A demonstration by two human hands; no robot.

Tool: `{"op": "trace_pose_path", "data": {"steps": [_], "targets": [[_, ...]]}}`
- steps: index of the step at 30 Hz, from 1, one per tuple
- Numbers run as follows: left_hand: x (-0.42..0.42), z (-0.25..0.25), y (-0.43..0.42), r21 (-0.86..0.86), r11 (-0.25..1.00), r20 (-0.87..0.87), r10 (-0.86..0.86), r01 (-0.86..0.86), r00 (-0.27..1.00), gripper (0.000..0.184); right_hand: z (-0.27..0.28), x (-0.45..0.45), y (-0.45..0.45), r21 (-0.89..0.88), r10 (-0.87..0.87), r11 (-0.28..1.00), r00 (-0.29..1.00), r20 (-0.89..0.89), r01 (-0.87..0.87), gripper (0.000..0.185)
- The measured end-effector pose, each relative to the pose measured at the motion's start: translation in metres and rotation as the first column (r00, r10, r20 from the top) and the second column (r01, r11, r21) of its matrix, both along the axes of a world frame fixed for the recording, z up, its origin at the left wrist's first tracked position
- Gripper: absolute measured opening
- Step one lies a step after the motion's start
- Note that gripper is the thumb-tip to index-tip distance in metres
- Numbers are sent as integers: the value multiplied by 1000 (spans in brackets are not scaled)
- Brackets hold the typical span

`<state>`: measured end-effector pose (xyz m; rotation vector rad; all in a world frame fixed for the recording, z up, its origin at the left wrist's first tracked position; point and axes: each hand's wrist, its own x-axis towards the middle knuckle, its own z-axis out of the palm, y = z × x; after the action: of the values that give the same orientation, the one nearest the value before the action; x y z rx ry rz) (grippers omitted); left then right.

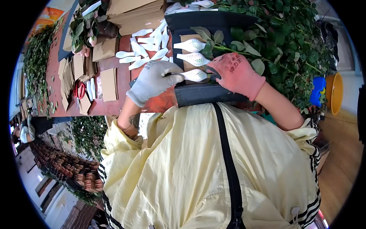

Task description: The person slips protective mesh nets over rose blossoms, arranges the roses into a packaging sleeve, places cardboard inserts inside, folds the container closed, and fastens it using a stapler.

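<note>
My left hand (152,81), in a grey glove, pinches the narrow end of a white foam mesh sleeve (195,75). My right hand (238,74), in a red glove with dark printing, closes around the rose stem at the sleeve's other end; its fingertips are partly hidden. Two more sleeved buds lie in a row just above, the nearer being a white mesh bud cover (193,59). All three rest over a cardboard piece (189,37) in a black ribbed holder (202,95). Green leafy stems (238,47) stretch from them toward the right.
Loose white sleeves (139,47) lie in a pile on the red table (129,82). Cardboard stacks (135,17), red-handled scissors (79,91) and pink roses (87,44) are at the left. Dense foliage (289,49) fills the right, beside a yellow bucket (334,93).
</note>
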<state>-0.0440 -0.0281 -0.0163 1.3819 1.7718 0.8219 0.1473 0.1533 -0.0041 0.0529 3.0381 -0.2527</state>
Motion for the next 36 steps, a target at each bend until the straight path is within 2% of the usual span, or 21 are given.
{"op": "trace_pose_path", "data": {"steps": [2,4,5,6,7,8,9,11,12,14,16,18,19,20,22,23,26,29,32,35,36], "targets": [[-11,3,-7,39,999,34,-7,6,999,18,-3,1,2,-1,-2,1000,1000,-14,2,48],[-28,-5,-23,64,998,-14,-9,10,1000,21,-1,0,2,31,15,999,999,29,-15,48],[-44,-9,-35,-17,997,-51,75,-76,996,21,2,-2,1,28,2,1000,1000,28,-2,48],[-51,-9,-41,-93,982,-96,156,-165,983,22,9,-6,0,1,-9,1000,994,111,9,44],[-47,0,-40,-93,983,-99,147,-157,984,22,15,-11,0,-23,-14,1000,981,193,19,39],[-39,14,-40,41,984,-318,179,-175,931,24,18,-14,0,-47,-12,999,962,273,25,35],[-29,29,-39,175,970,-513,234,-166,826,27,17,-12,0,-48,-9,999,962,272,23,35],[7,48,-24,239,968,-512,189,-73,838,33,13,-5,-1,1,30,1000,994,108,-31,29],[23,52,-16,291,956,-574,148,32,805,34,12,-6,-3,3,42,999,993,110,-42,29],[46,49,1,314,947,-542,127,60,830,33,15,-6,-5,127,53,989,981,189,-78,27],[54,25,5,259,964,-534,90,62,841,33,22,3,-4,145,86,984,990,116,-102,26],[57,25,3,236,971,-522,92,40,848,32,33,5,-1,33,114,993,968,-221,-110,11],[58,25,2,200,980,-510,87,20,856,31,47,0,-3,-10,24,1000,997,-71,-25,23],[58,25,2,202,979,-506,93,13,858,31,44,-1,-4,-8,30,999,997,-66,-31,23],[57,26,2,199,980,-548,82,34,832,31,30,-1,-5,25,-128,990,942,-311,142,32],[57,27,1,200,979,-548,82,34,833,31,23,-4,-3,-10,-161,987,971,-177,162,41],[57,27,0,189,982,-553,83,28,829,31,2,-4,-4,90,-123,985,964,-236,148,42],[57,21,-3,245,969,-513,103,30,852,31,-14,2,8,-25,-34,999,967,-253,29,44],[58,19,-3,172,985,-531,76,20,844,31,-18,4,6,7,-21,1000,953,-302,25,43],[52,21,0,234,972,-508,99,26,856,32,-9,2,2,-10,-67,998,978,-200,66,42],[46,27,1,240,970,-493,149,-30,857,32,-10,2,3,-12,-65,998,978,-200,64,42]]}}
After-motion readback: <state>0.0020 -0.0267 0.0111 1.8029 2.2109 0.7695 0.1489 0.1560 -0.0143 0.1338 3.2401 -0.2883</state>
